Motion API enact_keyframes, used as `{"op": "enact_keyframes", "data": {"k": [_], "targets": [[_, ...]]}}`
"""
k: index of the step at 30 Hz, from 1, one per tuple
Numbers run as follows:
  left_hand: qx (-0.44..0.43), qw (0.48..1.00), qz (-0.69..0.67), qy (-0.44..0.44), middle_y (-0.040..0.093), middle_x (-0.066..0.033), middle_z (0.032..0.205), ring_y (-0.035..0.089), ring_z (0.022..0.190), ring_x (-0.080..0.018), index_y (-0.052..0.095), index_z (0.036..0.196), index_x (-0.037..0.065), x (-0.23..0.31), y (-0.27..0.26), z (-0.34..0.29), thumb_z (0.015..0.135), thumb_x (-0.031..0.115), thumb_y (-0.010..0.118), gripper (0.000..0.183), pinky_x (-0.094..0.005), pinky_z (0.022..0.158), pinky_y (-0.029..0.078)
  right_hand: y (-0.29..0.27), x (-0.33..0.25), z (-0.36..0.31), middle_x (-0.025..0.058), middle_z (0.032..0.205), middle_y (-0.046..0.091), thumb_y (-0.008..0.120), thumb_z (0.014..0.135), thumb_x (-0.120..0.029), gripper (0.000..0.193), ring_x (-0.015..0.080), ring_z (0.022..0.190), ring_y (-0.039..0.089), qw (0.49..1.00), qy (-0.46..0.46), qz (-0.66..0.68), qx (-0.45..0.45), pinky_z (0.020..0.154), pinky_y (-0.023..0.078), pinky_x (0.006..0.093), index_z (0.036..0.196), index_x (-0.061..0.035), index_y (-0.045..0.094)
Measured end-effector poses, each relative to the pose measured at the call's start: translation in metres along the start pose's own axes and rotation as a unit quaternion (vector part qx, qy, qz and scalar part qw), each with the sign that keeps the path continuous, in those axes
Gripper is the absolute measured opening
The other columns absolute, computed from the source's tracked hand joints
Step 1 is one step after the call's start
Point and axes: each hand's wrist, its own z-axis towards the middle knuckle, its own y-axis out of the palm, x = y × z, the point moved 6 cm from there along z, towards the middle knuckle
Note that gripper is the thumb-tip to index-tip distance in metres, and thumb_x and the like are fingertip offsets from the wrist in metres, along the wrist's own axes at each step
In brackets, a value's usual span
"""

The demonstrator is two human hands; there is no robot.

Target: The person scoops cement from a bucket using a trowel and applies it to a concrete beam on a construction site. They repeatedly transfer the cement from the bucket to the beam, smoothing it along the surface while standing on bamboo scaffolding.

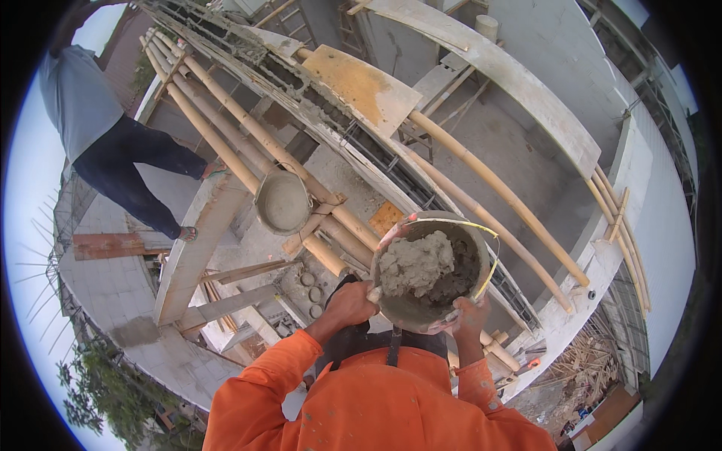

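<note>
Close in front of me is a bucket (pixel 472 244) with a heap of wet grey mortar (pixel 417 264) inside. A pale handle (pixel 492 239) loops out past its right side. My left hand (pixel 350 304) is closed on the bucket's left side, near the rim. On the lower right, my right hand (pixel 471 319) grips the rim, its fingers partly hidden. Beyond my left hand, a second bucket (pixel 265 197), grey inside, rests by the bamboo poles (pixel 248 124). Both my forearms are in orange sleeves.
At the left, another person (pixel 101 135) stands on a wall top (pixel 197 244). A trench with steel bars (pixel 368 154) runs diagonally past the buckets, a stained board (pixel 361 83) lying across it. Lower floors show through gaps between the poles. Wood scraps (pixel 583 368) lie at lower right.
</note>
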Motion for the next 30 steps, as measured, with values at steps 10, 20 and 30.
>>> {"op": "enact_keyframes", "data": {"k": [10,20,30], "targets": [[0.137,0.894,-0.414,0.104,0.061,-0.0100,0.073,0.057,0.054,-0.0158,0.059,0.103,-0.001,0.007,-0.130,0.080,0.067,-0.003,0.062,0.036,-0.0275,0.046,0.046,-0.142,0.010,-0.010,0.0104,0.110,0.055,0.049,0.058,0.012,0.065,0.0212,0.090,0.055,0.975,-0.007,-0.067,0.214,0.080,0.046,0.0293,0.122,0.0032,0.047],[-0.091,0.515,-0.770,0.365,0.058,-0.0080,0.069,0.057,0.053,-0.0222,0.056,0.101,0.006,-0.035,-0.174,0.314,0.074,0.011,0.059,0.028,-0.0406,0.049,0.050,-0.208,0.026,-0.036,0.0134,0.112,0.054,0.049,0.054,0.005,0.074,0.0270,0.096,0.052,0.934,-0.028,-0.153,0.320,0.090,0.041,0.0324,0.128,0.0066,0.044],[0.107,0.820,-0.552,0.104,0.060,-0.0083,0.074,0.060,0.060,-0.0216,0.056,0.108,0.002,-0.093,-0.154,0.152,0.075,0.011,0.064,0.035,-0.0359,0.054,0.053,-0.186,0.064,-0.037,0.0098,0.105,0.055,0.050,0.057,0.007,0.069,0.0222,0.083,0.052,0.940,0.044,-0.041,0.337,0.079,0.044,0.0318,0.126,0.0048,0.043]]}}
